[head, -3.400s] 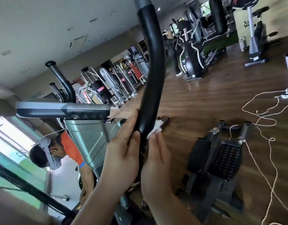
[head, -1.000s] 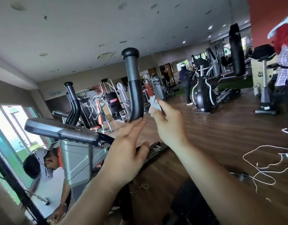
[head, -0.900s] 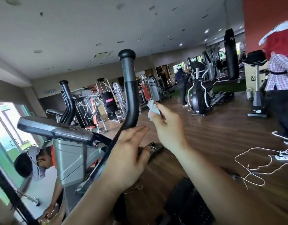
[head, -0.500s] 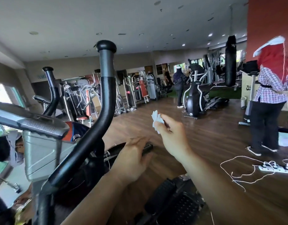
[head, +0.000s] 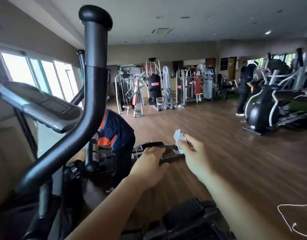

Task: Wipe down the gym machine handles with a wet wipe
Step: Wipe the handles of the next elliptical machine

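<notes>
The elliptical's tall black curved handle rises at the left of the head view, capped by a round knob. My right hand holds a crumpled white wet wipe pinched at the fingertips, out in the air to the right of that handle and apart from it. My left hand is stretched forward, fingers loosely together, with nothing in it; it lies in front of a dark machine part on the floor, and I cannot tell if it touches it. A second black handle stands behind the first.
The machine's grey console juts out at left. A person in a blue and orange shirt bends low behind the machine. Black pedals sit below my arms. Weight machines line the back wall. Another person stands by an elliptical. A white cord lies at right.
My view has swung left, so the handle now fills the left side. Both hands have come off the handle and lowered. The right hand still holds the wipe. The person in the checked shirt has left view.
</notes>
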Tool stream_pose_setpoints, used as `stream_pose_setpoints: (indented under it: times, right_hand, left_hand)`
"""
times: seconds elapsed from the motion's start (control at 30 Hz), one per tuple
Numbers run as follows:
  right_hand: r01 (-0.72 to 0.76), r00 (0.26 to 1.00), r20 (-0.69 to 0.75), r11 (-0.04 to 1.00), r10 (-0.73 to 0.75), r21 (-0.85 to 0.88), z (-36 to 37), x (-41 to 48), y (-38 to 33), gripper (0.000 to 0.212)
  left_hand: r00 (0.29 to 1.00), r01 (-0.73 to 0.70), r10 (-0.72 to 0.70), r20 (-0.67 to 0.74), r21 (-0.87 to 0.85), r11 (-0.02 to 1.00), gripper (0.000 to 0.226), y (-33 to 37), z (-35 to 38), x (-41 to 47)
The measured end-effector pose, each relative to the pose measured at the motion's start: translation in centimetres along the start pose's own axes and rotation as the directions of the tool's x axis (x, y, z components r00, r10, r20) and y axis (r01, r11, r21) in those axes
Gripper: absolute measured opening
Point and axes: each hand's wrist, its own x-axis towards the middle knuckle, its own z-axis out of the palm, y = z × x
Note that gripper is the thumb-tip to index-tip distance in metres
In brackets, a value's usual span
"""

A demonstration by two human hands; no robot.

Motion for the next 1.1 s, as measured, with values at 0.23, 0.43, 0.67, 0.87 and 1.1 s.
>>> stream_pose_setpoints:
  times: [0.23,0.43,0.67,0.87,1.1]
  right_hand:
    - [0.059,0.99,0.129,0.998,-0.063,0.035,7.2,5.1,3.5,0.02]
    - [0.08,0.968,0.227,0.988,-0.109,0.13,14.5,8.3,4.4,0.012]
    - [0.132,0.899,0.378,0.959,-0.223,0.252,23.6,10.0,5.6,0.022]
    - [0.245,0.799,0.424,0.874,-0.427,0.419,28.9,8.9,6.0,0.032]
    - [0.373,0.667,0.46,0.798,-0.585,0.474,30.6,8.4,7.8,0.04]
  left_hand:
    - [0.989,0.127,-0.118,-0.088,0.105,0.986,0.06,-6.0,-1.3,2.6]
    - [0.95,0.284,-0.253,-0.184,0.167,0.944,0.06,-11.9,-4.4,3.1]
    - [0.835,0.451,-0.415,-0.362,0.018,0.892,0.07,-15.7,-7.4,2.0]
    - [0.666,0.407,-0.713,-0.218,-0.695,0.593,0.078,-17.6,-6.4,1.6]
    - [0.592,0.362,-0.757,-0.276,-0.748,0.556,0.081,-17.5,-5.8,1.8]
